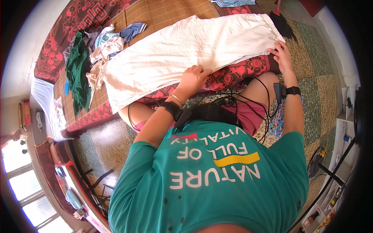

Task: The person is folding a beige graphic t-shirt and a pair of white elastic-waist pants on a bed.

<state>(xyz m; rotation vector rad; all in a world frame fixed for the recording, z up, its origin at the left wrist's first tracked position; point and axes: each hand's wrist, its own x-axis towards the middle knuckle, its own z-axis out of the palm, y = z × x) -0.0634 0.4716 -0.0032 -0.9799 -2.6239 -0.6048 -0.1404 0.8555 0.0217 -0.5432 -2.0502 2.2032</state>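
A long white crinkled garment (171, 50) lies spread across the bed, wider at its left end and narrower at the right. My left hand (194, 80) is at the garment's near edge, its fingers curled and closed on the cloth. At the far right end, my right hand (283, 57) rests its spread fingertips on the garment's edge and corner. Both wrists wear black straps with small dark devices. A heap of clothes lies left of the garment, with a dark green piece (79, 73), a beige piece (105, 50) and a blue piece (133, 31).
A woven brown mat (155, 15) and a red patterned cover (241, 73) lie under the clothes. Black cables (233, 99) run over my lap. A dark broom head (283, 25) stands on the tiled floor beyond the bed's right end. White shelves (347, 112) are far right.
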